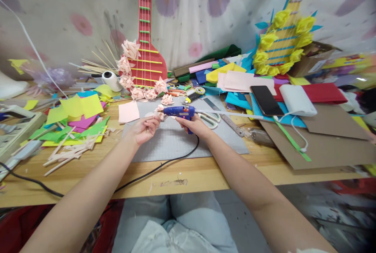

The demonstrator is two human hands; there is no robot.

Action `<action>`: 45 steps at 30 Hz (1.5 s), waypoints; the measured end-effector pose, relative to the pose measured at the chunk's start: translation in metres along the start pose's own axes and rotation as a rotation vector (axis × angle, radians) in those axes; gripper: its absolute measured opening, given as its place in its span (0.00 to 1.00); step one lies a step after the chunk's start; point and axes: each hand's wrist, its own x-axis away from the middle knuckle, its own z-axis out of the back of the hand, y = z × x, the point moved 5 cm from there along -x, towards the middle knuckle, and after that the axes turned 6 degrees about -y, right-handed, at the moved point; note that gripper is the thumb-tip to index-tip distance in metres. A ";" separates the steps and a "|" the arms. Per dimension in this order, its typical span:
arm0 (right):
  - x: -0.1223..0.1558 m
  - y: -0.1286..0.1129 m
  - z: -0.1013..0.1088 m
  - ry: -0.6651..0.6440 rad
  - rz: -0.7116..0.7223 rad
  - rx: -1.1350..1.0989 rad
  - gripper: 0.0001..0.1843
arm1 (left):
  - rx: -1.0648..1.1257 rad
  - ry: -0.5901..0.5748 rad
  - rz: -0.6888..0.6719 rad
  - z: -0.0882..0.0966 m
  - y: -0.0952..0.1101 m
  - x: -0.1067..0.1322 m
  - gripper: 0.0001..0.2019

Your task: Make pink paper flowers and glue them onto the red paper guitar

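My right hand (190, 123) is wrapped round a blue hot glue gun (178, 111), its nozzle pointing left and a long glue stick (229, 114) coming out of its back. In my left hand (147, 128) a small pale pink paper flower (160, 111) is pinched between the fingers, right at the nozzle tip. Both hands are above a grey cutting mat (164, 143). Behind them a red paper lute (148, 61) stands upright, with pink paper roses (131, 49) along its left side and lower edge.
Scissors (210, 120), a metal ruler (232, 125) and a utility knife (192, 97) lie right of the hands. A phone (266, 100) and white power bank (297, 99) rest on cardboard. Coloured paper scraps (79, 106) cover the left. A black cord (164, 163) crosses the table front.
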 end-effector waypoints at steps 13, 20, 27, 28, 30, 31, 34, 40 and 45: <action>0.000 0.002 -0.003 -0.041 0.010 -0.032 0.22 | -0.002 -0.005 0.014 0.003 0.003 -0.003 0.05; -0.001 0.004 -0.003 -0.050 0.007 -0.031 0.22 | 0.009 -0.007 0.008 0.002 0.003 -0.002 0.05; 0.002 -0.005 -0.002 -0.011 0.035 -0.115 0.19 | -0.006 0.005 0.022 0.001 0.001 -0.001 0.05; 0.002 -0.006 -0.001 -0.005 0.037 -0.132 0.19 | -0.015 0.007 0.023 0.002 0.001 -0.001 0.05; 0.002 -0.006 0.000 0.012 0.031 -0.167 0.20 | -0.045 0.013 0.020 0.003 0.002 -0.001 0.05; 0.001 -0.005 0.001 0.028 0.028 -0.189 0.20 | -0.071 0.020 0.013 0.003 0.003 0.000 0.05; -0.002 -0.001 0.006 0.096 0.036 -0.290 0.21 | -0.264 0.085 -0.056 0.001 0.008 0.001 0.07; -0.009 0.008 0.020 0.239 0.012 -0.486 0.22 | -1.138 0.300 -0.595 -0.028 0.044 0.008 0.09; -0.010 0.012 0.025 0.273 -0.005 -0.504 0.23 | -1.885 0.158 -0.571 -0.066 0.058 -0.008 0.16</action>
